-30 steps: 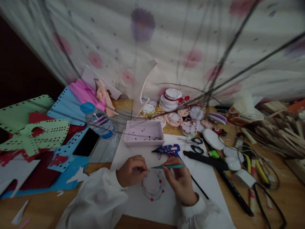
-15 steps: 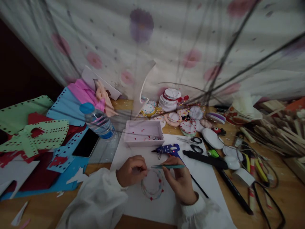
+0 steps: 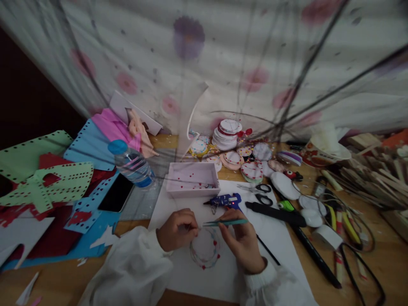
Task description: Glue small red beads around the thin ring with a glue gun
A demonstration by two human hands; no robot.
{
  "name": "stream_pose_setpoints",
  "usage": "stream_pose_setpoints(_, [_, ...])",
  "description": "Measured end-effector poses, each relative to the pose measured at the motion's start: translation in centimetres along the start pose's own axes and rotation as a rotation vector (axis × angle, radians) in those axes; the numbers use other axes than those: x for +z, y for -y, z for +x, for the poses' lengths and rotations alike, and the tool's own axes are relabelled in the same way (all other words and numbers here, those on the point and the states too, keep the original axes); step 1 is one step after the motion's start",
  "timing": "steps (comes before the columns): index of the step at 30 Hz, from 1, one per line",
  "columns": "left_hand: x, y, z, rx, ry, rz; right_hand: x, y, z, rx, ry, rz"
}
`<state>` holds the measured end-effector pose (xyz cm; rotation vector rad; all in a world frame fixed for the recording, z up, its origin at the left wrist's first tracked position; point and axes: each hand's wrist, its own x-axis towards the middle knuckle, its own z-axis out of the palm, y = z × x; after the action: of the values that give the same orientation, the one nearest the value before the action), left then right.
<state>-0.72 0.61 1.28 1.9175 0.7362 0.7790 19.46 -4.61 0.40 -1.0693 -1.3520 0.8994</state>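
Right hand pinches thin teal tweezers, tips pointing left over a white foam disc rimmed with red and blue beads lying flat on the white paper sheet. Left hand curled, fingertips pressing the disc's left edge. Blue glue gun lies just behind the tweezers, in front of a shallow pink tray.

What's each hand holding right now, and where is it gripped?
The right hand pinches teal tweezers near their rear end. The left hand rests curled at the disc's edge; whether it grips anything cannot be told.

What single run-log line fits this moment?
left hand: on white disc | right hand: holds teal tweezers | glue gun behind
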Motion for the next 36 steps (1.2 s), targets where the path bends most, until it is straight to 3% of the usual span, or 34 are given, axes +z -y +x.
stream_pose_setpoints(7, [0.2, 0.1, 0.0, -0.024, -0.016, -0.020, 0.1, -0.1, -0.3, 0.020, 0.015, 0.039])
stream_pose_setpoints(11, [0.1, 0.0, 0.0, -0.039, -0.008, -0.018, 0.0, 0.4, 0.0, 0.013, -0.098, 0.172])
stream_pose_setpoints(14, [0.0, 0.1, -0.1, -0.040, -0.008, -0.031, -0.4, 0.5, 0.4, 0.112, -0.160, 0.363])
stream_pose_setpoints(18, [0.2, 0.5, -0.2, -0.056, -0.002, -0.016, -0.9, 0.3, 0.9, 0.301, -0.056, 0.626])
stream_pose_setpoints(23, [0.2, 0.2, -0.1, -0.059, -0.005, 0.026, -1.6, 0.9, 1.4, 0.384, 0.072, 0.652])
stream_pose_setpoints(27, [-0.1, -0.9, -1.3, -0.048, -0.060, 0.141, -2.6, 2.2, 1.7, 0.390, 0.144, 0.486])
stream_pose_setpoints(31, [0.0, -2.1, -3.7, -0.026, -0.116, 0.364, -3.1, 3.4, 1.6, 0.331, 0.184, -0.005])
stream_pose_setpoints(36, [1.7, -2.5, -5.5, -0.038, -0.146, 0.542, -2.2, 2.7, 0.8, 0.310, 0.352, -0.500])
